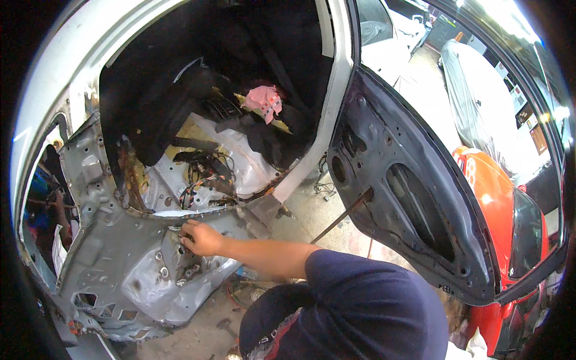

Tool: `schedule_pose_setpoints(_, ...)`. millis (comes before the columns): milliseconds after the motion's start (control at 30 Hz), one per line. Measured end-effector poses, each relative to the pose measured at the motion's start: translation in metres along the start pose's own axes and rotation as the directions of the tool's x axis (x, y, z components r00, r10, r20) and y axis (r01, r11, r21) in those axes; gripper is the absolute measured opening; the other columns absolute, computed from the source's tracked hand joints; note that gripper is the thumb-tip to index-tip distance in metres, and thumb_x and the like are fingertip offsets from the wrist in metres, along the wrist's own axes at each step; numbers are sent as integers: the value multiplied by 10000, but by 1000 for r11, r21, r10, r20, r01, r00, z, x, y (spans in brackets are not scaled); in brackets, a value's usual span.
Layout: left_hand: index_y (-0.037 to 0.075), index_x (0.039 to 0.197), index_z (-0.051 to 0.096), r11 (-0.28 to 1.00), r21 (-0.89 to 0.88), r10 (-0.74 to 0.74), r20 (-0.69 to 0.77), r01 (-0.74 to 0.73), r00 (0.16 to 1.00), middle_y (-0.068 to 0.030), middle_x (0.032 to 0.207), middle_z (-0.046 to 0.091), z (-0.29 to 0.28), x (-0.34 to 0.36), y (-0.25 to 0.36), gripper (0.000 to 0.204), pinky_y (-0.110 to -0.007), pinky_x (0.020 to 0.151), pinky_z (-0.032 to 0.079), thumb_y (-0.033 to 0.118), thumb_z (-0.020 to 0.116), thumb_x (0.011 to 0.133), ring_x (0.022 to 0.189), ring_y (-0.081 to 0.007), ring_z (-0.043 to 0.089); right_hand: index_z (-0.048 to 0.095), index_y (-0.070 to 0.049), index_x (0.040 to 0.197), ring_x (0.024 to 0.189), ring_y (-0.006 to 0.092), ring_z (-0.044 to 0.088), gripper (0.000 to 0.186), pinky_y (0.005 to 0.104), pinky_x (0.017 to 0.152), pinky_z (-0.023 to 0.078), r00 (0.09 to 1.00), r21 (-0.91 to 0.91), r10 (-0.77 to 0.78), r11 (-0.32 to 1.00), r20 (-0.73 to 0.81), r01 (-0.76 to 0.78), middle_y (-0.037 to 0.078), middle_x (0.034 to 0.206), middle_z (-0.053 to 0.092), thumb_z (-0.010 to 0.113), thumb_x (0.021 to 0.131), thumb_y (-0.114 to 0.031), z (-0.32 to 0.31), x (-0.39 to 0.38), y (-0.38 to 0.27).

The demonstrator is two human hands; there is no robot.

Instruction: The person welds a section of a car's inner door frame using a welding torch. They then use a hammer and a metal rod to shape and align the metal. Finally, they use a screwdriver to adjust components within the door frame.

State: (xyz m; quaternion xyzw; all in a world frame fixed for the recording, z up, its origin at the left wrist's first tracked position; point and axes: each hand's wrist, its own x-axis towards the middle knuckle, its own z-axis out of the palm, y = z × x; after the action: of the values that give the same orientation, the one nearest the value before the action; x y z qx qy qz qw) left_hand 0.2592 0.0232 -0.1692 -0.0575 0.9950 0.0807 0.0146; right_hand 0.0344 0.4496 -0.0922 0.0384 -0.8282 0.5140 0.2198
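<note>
My right hand [202,238] reaches in from the lower right with its bare forearm stretched across the car's grey metal body panel [102,246]. Its fingers are curled at the panel's upper edge, just below the cabin opening. What they pinch, if anything, is too small or hidden to make out. Right below the fingers lies a metal bracket [183,273] with bolt holes, fixed against a paler, bulging part of the panel [144,282]. My left hand does not show.
Inside the dark cabin are a bundle of wires [207,180] and a crumpled pink cloth [264,102]. An open, stripped door [408,186] stands on the right, with a thin rod [342,216] against it. Beyond it are a red car [495,192] and a covered vehicle [474,96].
</note>
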Motion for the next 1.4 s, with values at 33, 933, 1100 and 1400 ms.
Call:
schedule_pose_setpoints(33, 111, 1046, 697, 1000, -13, -8, 4, 8, 1000, -82, 997, 681, 3, 2, 0, 322, -472, 791, 548, 418, 607, 1007, 888, -284, 667, 608, -7, 983, 942, 459, 618, 197, 543, 821, 511, 999, -11, -34, 999, -10, 34, 221, 963, 601, 670, 933, -187, 0, 1, 1)
schedule_pose_setpoints(933, 32, 1039, 717, 993, -83, -77, 142, 90, 987, -130, 1105, 710, 37, 27, -22, 316, -438, 851, 543, 329, 712, 931, 980, -268, 678, 634, -25, 990, 965, 423, 631, 160, 507, 843, 504, 998, 32, -24, 999, 53, 22, 188, 980, 629, 694, 875, -119, -9, 2, 13)
schedule_pose_setpoints(1100, 17, 1038, 721, 991, -89, -89, 155, 103, 984, -139, 1125, 715, 40, 29, -30, 320, -431, 862, 542, 312, 731, 917, 997, -265, 680, 655, -42, 1004, 973, 400, 638, 184, 492, 863, 508, 998, 74, -14, 997, 59, 10, 174, 983, 642, 730, 866, -136, -9, 3, 14)
schedule_pose_setpoints(1400, -10, 1036, 728, 988, -95, -106, 168, 123, 980, -155, 1161, 725, 48, 31, -39, 328, -420, 883, 541, 283, 766, 892, 1027, -259, 684, 670, -34, 960, 965, 400, 643, 229, 501, 844, 513, 997, -18, 40, 999, 71, -39, 176, 981, 644, 750, 892, -238, -6, 9, 13)
